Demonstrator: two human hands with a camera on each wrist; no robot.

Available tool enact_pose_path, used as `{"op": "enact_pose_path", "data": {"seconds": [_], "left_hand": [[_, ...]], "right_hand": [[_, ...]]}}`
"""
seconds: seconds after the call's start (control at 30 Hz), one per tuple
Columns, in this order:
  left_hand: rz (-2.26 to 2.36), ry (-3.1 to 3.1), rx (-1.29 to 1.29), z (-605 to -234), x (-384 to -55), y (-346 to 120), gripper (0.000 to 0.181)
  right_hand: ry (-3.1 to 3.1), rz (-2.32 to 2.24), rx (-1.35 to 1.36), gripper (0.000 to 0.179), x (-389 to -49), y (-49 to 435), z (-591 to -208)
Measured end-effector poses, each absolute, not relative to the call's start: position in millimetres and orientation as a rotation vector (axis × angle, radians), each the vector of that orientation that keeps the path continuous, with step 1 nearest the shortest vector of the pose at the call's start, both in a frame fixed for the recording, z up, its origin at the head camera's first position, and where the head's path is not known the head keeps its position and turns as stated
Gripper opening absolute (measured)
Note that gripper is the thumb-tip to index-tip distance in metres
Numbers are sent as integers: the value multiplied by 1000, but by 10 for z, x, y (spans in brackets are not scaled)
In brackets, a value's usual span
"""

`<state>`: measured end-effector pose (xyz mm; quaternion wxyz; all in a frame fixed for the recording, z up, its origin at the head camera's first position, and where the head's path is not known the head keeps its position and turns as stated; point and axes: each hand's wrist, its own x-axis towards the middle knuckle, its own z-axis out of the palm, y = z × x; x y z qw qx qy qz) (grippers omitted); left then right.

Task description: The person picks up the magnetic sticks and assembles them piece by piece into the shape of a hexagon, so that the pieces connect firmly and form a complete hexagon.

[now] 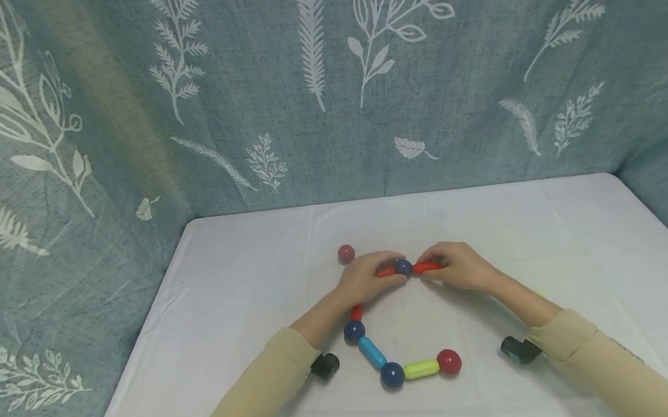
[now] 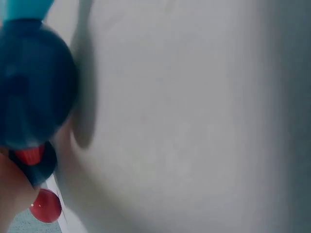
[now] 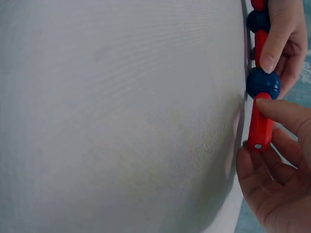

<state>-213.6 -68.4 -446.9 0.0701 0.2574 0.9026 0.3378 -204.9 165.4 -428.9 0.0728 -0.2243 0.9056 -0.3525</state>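
My left hand (image 1: 371,277) grips a blue ball (image 1: 403,267), with a red rod (image 1: 385,272) under its fingers. My right hand (image 1: 457,265) pinches a second red rod (image 1: 427,267), whose inner end meets that ball. In the right wrist view the far end of this rod (image 3: 260,131) is free. From the left hand a chain curves toward the front: a red rod (image 1: 356,313), a blue ball (image 1: 354,331), a light blue rod (image 1: 371,353), another blue ball (image 1: 392,375), a yellow-green rod (image 1: 421,368) and a red ball (image 1: 449,362). Part of the chain is hidden behind the left hand.
A loose red ball (image 1: 346,254) lies behind the left hand. Something small and yellow (image 1: 541,293) peeks out by the right forearm, mostly hidden. White cloth covers the table (image 1: 245,274); a patterned teal curtain (image 1: 276,75) hangs beyond its back edge. Black devices sit at both wrists.
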Motion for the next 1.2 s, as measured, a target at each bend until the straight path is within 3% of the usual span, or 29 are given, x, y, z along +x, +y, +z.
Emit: {"op": "enact_pose_path", "data": {"seconds": [0.37, 0.77, 1.2], "left_hand": [[940, 2886, 583, -4395, -1874, -808, 43], [802, 2849, 809, -4264, -1966, -855, 41], [929, 2775, 741, -4341, -1989, -972, 27]], "right_hand": [[2729, -1101, -699, 23, -2051, 1602, -4319], [2693, -1162, -857, 22, -2053, 1396, -4356], [2631, -1148, -775, 19, -2146, 1244, -4292]]}}
